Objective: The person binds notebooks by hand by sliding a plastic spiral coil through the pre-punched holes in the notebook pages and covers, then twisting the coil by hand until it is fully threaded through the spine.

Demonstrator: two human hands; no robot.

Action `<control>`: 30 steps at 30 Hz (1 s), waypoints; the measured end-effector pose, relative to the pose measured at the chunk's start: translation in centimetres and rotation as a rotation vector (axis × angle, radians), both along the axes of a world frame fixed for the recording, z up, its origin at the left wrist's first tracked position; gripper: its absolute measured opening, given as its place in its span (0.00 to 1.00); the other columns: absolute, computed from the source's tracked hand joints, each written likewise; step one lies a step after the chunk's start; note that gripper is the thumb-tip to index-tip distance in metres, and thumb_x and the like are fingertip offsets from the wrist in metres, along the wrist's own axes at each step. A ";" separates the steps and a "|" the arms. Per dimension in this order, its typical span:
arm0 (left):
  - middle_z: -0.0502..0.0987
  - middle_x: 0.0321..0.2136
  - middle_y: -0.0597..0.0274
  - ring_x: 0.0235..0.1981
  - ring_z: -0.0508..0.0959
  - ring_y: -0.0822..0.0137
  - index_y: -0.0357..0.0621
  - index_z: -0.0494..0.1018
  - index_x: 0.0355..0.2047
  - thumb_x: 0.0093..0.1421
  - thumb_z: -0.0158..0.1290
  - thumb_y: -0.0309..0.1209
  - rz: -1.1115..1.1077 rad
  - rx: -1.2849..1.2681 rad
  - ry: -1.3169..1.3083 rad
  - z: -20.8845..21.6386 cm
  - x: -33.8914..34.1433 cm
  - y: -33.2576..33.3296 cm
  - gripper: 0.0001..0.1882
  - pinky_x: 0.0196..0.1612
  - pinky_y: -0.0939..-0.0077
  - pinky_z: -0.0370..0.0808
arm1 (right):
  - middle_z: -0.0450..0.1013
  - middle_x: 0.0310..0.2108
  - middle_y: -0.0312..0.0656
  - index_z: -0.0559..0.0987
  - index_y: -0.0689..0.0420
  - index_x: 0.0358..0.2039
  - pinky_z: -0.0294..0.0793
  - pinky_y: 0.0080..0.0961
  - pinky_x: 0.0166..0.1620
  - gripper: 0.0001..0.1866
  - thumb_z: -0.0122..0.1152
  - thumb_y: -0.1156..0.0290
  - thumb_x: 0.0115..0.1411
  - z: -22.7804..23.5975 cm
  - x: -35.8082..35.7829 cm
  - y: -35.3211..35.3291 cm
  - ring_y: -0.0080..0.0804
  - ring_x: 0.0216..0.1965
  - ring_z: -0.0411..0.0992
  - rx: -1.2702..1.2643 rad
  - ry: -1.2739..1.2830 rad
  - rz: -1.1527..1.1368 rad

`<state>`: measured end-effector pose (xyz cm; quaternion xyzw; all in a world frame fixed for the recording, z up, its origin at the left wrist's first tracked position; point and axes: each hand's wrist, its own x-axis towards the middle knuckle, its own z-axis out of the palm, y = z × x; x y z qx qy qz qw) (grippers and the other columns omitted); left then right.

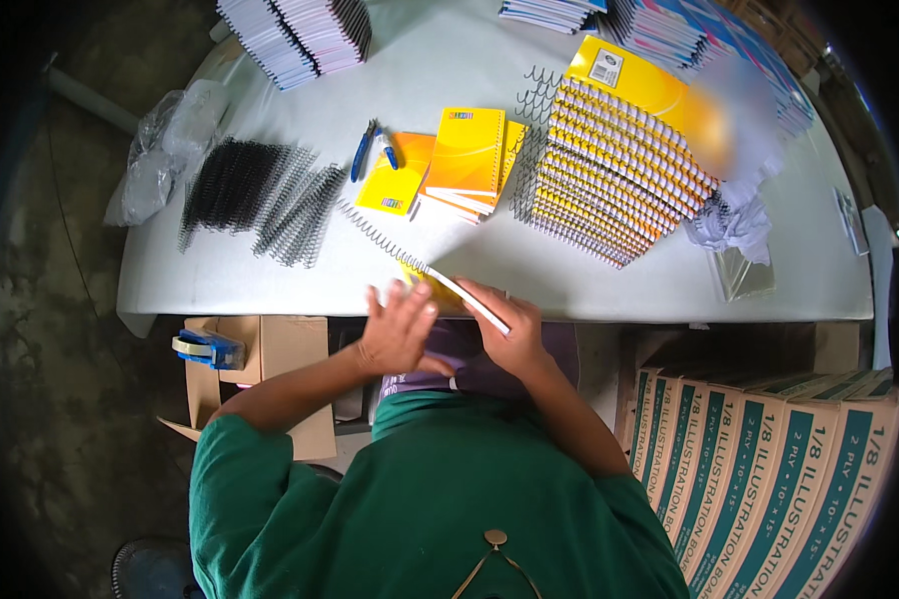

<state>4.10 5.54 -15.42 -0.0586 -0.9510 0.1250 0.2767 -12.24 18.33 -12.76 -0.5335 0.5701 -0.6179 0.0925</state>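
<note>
My right hand (pixel 516 337) grips a thin notebook (pixel 474 301), seen nearly edge-on with its white page edges up, just off the table's near edge. A dark spiral coil (pixel 378 234) runs from the notebook's far left end, most of its length sticking out over the table. Beside the notebook, my left hand (pixel 398 327) is open with fingers spread and slightly blurred; its fingertips are close to the yellow cover, and I cannot tell if they touch. Farther off lie yellow-orange notebooks (pixel 467 150) in a small loose pile, next to blue-handled pliers (pixel 363 152).
Loose black coils (pixel 240 195) lie at the left by a clear plastic bag (pixel 175 140). At the right stands a big stack of coil-bound yellow notebooks (pixel 609 165). More book stacks (pixel 295 40) line the far side. Below are a tape dispenser (pixel 210 348) and cardboard boxes (pixel 769 469).
</note>
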 end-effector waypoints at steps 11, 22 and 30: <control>0.42 0.56 0.21 0.59 0.36 0.26 0.24 0.45 0.58 0.44 0.31 0.75 0.098 0.083 0.278 3.5 -2.6 -2.4 0.62 0.51 0.25 0.28 | 0.74 0.41 0.44 0.74 0.58 0.46 0.74 0.31 0.41 0.24 0.55 0.86 0.46 0.0 0.3 -0.5 0.40 0.40 0.74 -0.060 0.208 -0.009; 0.45 0.56 0.25 0.58 0.42 0.27 0.27 0.49 0.57 0.44 0.35 0.74 0.118 0.155 0.347 6.2 -5.0 -1.7 0.59 0.53 0.30 0.39 | 0.74 0.41 0.46 0.73 0.59 0.46 0.74 0.32 0.41 0.20 0.55 0.80 0.50 0.4 1.1 -0.6 0.41 0.39 0.74 -0.027 0.178 0.029; 0.53 0.57 0.40 0.56 0.55 0.36 0.38 0.59 0.54 0.45 0.40 0.70 0.074 0.215 0.271 2.8 -3.9 -0.6 0.50 0.50 0.29 0.48 | 0.72 0.43 0.48 0.71 0.58 0.49 0.73 0.32 0.41 0.23 0.56 0.77 0.50 -0.1 0.8 -0.8 0.43 0.41 0.73 -0.028 0.208 0.060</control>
